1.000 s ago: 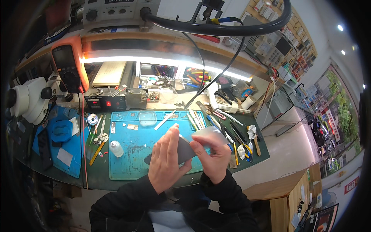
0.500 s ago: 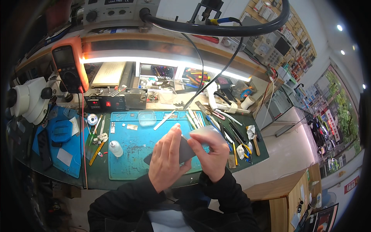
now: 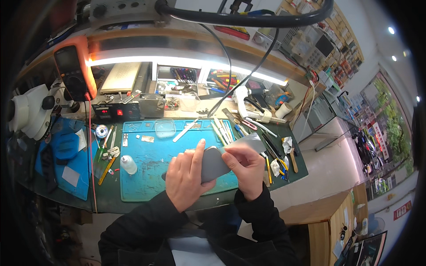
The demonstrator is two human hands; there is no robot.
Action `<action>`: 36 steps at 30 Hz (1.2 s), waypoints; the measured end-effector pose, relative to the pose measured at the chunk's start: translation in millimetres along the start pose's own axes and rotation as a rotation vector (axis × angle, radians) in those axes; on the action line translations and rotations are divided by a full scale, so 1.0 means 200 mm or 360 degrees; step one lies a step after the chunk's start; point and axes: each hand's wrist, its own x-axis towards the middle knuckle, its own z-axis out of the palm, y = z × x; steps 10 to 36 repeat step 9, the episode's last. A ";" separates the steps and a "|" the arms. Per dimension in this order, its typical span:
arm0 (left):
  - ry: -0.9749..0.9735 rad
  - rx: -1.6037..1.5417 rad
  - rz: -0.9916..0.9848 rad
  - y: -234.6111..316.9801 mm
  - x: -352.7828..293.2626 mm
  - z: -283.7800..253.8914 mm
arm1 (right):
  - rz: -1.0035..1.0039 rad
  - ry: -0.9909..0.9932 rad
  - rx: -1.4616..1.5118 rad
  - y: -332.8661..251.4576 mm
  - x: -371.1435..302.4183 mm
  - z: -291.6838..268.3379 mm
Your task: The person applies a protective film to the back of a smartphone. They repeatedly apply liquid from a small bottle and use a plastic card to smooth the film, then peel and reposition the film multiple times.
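Note:
A dark grey, flat, phone-like slab with rounded corners [image 3: 214, 166] is held above the blue work mat [image 3: 146, 175]. My left hand [image 3: 185, 179] is wrapped round it, index finger stretched along its upper part and thumb at the lower edge. Between the pinched thumb and fingers of my right hand [image 3: 247, 170] is a clear, thin film [image 3: 251, 142], whose free part sticks out up and to the right. The right fingertips are close to the slab's upper right corner; whether the film still touches the slab there I cannot tell.
On the mat lie a clear plastic tray [image 3: 165, 128] and a white dropper bottle [image 3: 128, 164]. Tweezers, pens and other hand tools [image 3: 266, 148] crowd the right side. A microscope [image 3: 31, 111] and an orange multimeter [image 3: 73, 68] stand left. A thick black hose [image 3: 248, 20] arches overhead.
The slab has turned so more of its grey face shows. The film, blurred before, now shows sharper and reaches further right. The whole view has shifted slightly.

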 end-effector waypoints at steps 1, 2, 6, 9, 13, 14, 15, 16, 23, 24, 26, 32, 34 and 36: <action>-0.0011 0.0041 0.0041 0.00 0.01 0.00 | 0.0007 0.0011 0.0057 0.01 -0.01 0.00; -0.0006 0.0067 0.0059 0.00 0.01 0.00 | 0.0014 0.0018 0.0117 0.02 -0.03 0.01; -0.0015 0.0116 0.0111 0.00 0.01 0.01 | 0.0030 0.0101 -0.0019 0.03 -0.04 0.00; -0.0019 0.0141 0.0125 0.01 0.01 0.02 | -0.0004 0.0106 -0.0042 0.06 -0.04 -0.01; -0.0019 0.0141 0.0125 0.01 0.01 0.02 | -0.0004 0.0106 -0.0042 0.06 -0.04 -0.01; -0.0019 0.0141 0.0125 0.01 0.01 0.02 | -0.0004 0.0106 -0.0042 0.06 -0.04 -0.01; -0.0019 0.0141 0.0125 0.01 0.01 0.02 | -0.0004 0.0106 -0.0042 0.06 -0.04 -0.01; -0.0019 0.0141 0.0125 0.01 0.01 0.02 | -0.0004 0.0106 -0.0042 0.06 -0.04 -0.01; -0.0019 0.0141 0.0125 0.01 0.01 0.02 | -0.0004 0.0106 -0.0042 0.06 -0.04 -0.01; -0.0019 0.0141 0.0125 0.01 0.01 0.02 | -0.0004 0.0106 -0.0042 0.06 -0.04 -0.01; -0.0019 0.0141 0.0125 0.01 0.01 0.02 | -0.0004 0.0106 -0.0042 0.06 -0.04 -0.01; -0.0019 0.0141 0.0125 0.01 0.01 0.02 | -0.0004 0.0106 -0.0042 0.06 -0.04 -0.01; -0.0019 0.0141 0.0125 0.01 0.01 0.02 | -0.0004 0.0106 -0.0042 0.06 -0.04 -0.01; -0.0019 0.0141 0.0125 0.01 0.01 0.02 | -0.0004 0.0106 -0.0042 0.06 -0.04 -0.01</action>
